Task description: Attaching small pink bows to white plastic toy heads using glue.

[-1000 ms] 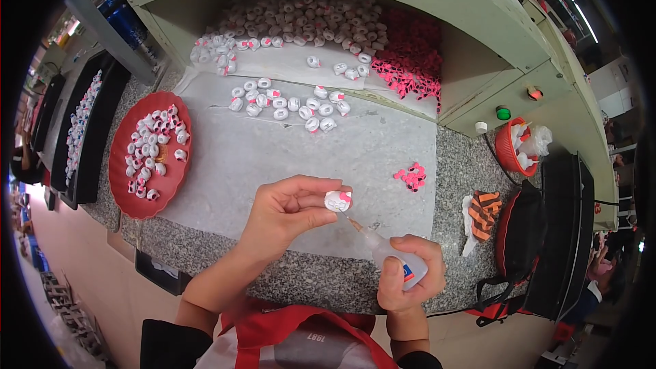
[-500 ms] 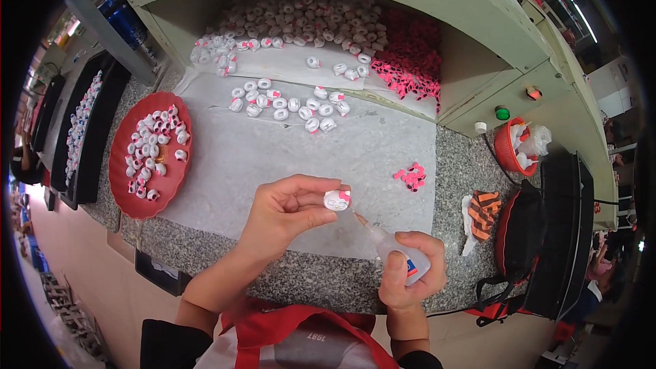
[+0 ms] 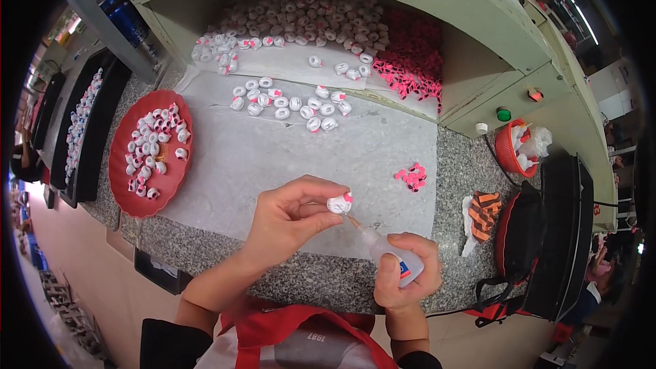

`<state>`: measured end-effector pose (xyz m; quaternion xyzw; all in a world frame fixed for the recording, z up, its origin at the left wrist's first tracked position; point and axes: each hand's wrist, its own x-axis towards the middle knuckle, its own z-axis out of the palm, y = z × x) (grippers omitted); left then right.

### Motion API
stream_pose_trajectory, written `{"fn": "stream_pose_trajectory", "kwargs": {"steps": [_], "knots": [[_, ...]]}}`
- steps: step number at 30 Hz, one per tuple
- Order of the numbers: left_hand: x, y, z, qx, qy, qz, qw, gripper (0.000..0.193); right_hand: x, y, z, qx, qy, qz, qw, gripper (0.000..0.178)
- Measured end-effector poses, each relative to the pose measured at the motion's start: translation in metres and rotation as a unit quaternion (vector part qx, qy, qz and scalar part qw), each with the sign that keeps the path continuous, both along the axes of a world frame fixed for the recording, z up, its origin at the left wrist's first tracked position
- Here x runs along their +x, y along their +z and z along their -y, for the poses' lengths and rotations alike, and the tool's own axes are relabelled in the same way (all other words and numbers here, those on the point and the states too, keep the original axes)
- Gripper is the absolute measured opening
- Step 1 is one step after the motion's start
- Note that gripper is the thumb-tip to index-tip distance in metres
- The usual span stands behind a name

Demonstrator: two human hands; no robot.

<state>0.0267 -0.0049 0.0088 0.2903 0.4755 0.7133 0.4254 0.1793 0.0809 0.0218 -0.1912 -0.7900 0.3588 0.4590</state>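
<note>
Between the thumb and fingers of my left hand (image 3: pixel 290 215) is a small white figurine head (image 3: pixel 338 203) with a pink bow on it. My right hand (image 3: pixel 410 270) grips a translucent squeeze bottle (image 3: pixel 391 253) with a thin brownish nozzle. The nozzle's tip is at the lower edge of the head; I cannot tell if it touches. Several similar white heads (image 3: pixel 295 104) lie on the white paper sheet (image 3: pixel 225 164) beyond my hands. To the right, a small heap of pink bow-shaped pieces (image 3: pixel 412 177) lies on that sheet.
At the left stands a red scalloped tray (image 3: pixel 130 195) with many white heads. A green-grey cabinet shelf (image 3: pixel 478 41) arches over piles of white heads and pink pieces. On the right are a red basket (image 3: pixel 504 154) of bottles, a striped cloth (image 3: pixel 485 215) and a black bag (image 3: pixel 521 229).
My left hand has turned the white head slightly, so its bow sits more to the side. The bottle in my right hand has shifted a little left, its nozzle now under the head.
</note>
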Motion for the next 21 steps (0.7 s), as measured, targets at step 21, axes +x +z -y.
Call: {"fn": "stream_pose_trajectory", "kwargs": {"steps": [21], "knots": [[0.002, -0.004, -0.002, -0.043, 0.003, 0.032, 0.999, 0.034, -0.024, -0.062, -0.085, 0.038, -0.243, 0.351, 0.903, 0.022]]}}
